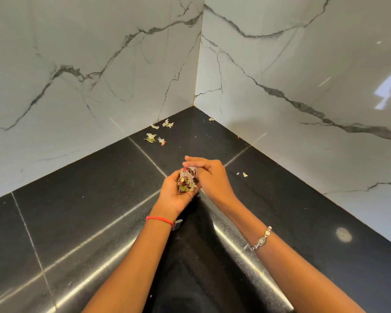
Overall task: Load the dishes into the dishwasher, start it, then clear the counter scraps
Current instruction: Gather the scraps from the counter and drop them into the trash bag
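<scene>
My left hand (175, 193) is palm up and cupped round a pile of scraps (186, 182): leaves, pale peel and bits of red. My right hand (207, 175) sits against it from the right, its fingers curled over the top of the pile and pinching a pale piece there. More scraps (154, 138) lie loose on the black counter (88, 199) by the left wall, others (167, 124) near the corner, one (211, 119) by the right wall, and two small bits (244, 174) to the right of my hands.
The black stone counter fills an inside corner between two white marble-patterned walls (99, 64). Pale joint lines cross the counter. A rounded front edge (235, 240) runs below my forearms.
</scene>
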### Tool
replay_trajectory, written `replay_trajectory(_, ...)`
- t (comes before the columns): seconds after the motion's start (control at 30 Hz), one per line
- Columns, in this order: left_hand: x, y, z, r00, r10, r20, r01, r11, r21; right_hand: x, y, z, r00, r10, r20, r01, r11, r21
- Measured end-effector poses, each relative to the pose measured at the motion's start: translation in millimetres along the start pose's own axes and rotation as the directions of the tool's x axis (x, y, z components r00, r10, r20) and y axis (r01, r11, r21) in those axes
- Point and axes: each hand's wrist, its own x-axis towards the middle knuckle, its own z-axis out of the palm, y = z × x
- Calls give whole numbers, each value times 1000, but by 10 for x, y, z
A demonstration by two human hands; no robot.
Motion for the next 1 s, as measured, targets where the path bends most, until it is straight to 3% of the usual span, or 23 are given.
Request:
replay_trajectory(0.1, -12, 36, -6, 999, -3, 34, 4, 1000, -31, 14, -45, 2, 999, -43, 20, 44, 999, -14)
replay_trajectory(0.27, -38, 73, -14, 999, -14, 49, 19, 994, -104, 66, 59, -194, 981, -42, -191, 25, 995, -92)
replay_trajectory(0.4, -79, 99, -18, 999, -21, 43, 27, 989, -144, 39, 393, -453, 957, 58, -285, -144, 945, -293)
replay_trajectory(0.53, -99, 128, -5, 999, -20, 39, 26, 987, -159, 18, 659, -516, 948, 237, -215, -318, 769, -555)
replay_trajectory(0.63, -103, 148, -6, 999, -23, 34, 29, 985, -168, 6, 720, -448, 962, 222, -157, -269, 680, -682)
replay_trajectory(0.77, -109, 182, -46, 999, -6, 33, 12, 983, -183, -15, 646, -362, 976, 142, -163, -215, 709, -671)
replay_trajectory(0.87, -113, 201, -77, 999, 2, 33, 4, 983, -182, -17, 535, -307, 986, 37, -160, -150, 601, -785)
replay_trajectory(1.0, -130, 227, -100, 999, 11, 35, -4, 985, -172, 31, 449, -301, 992, -39, -117, -76, 556, -828)
